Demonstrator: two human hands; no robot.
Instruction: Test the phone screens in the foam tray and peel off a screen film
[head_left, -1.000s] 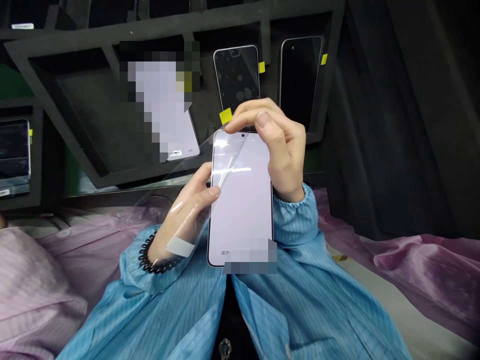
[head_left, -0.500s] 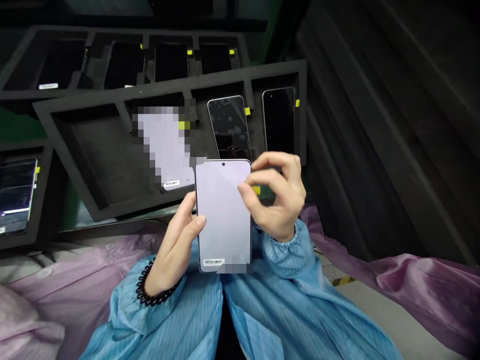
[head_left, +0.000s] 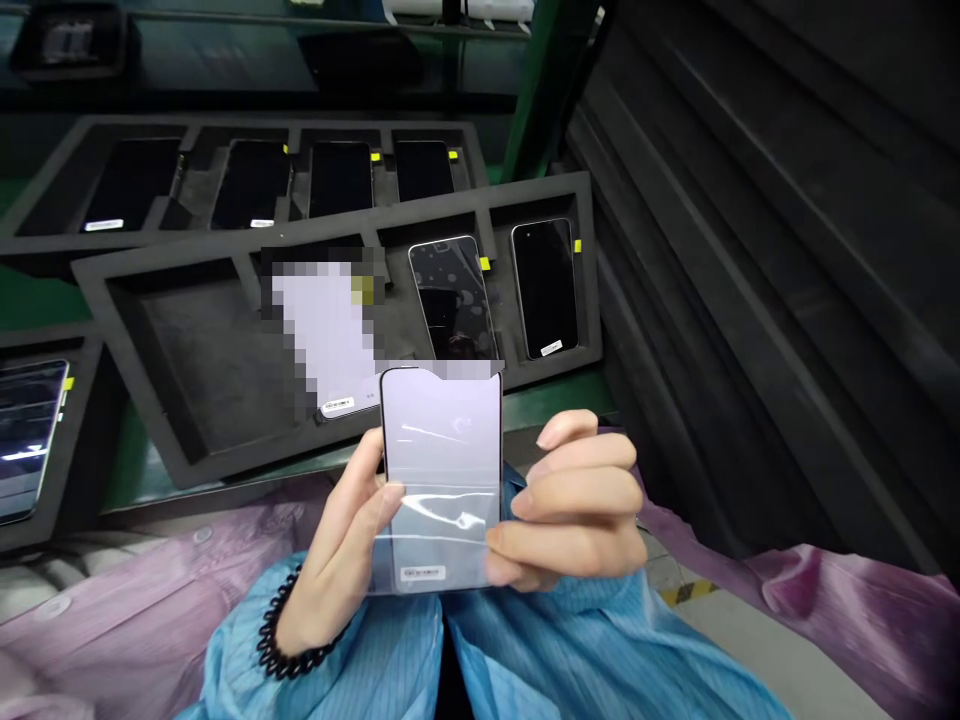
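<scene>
Upright in front of me, a smartphone [head_left: 442,470] shows a lit pale lilac screen, and its top edge is blurred out. A transparent plastic film [head_left: 439,535] lies creased across the lower screen, with a small white label [head_left: 423,573] near the bottom. My left hand [head_left: 341,545] grips the phone's left edge, thumb on the front. My right hand [head_left: 577,500] holds the lower right edge, its fingers curled over the film. Blue striped cuffs [head_left: 322,630] show below both hands.
Black foam trays [head_left: 187,370] hold several phones in compartments, some with yellow tabs, beyond my hands. A dark ribbed curtain [head_left: 750,300] fills the right. Lilac fabric [head_left: 112,620] lies at the lower left; yellow-black floor tape [head_left: 686,592] shows lower right.
My right hand has dropped from the phone's upper right to its lower right edge. Film now shows across the lower screen. The phone sits lower in view, and the trays have shifted down.
</scene>
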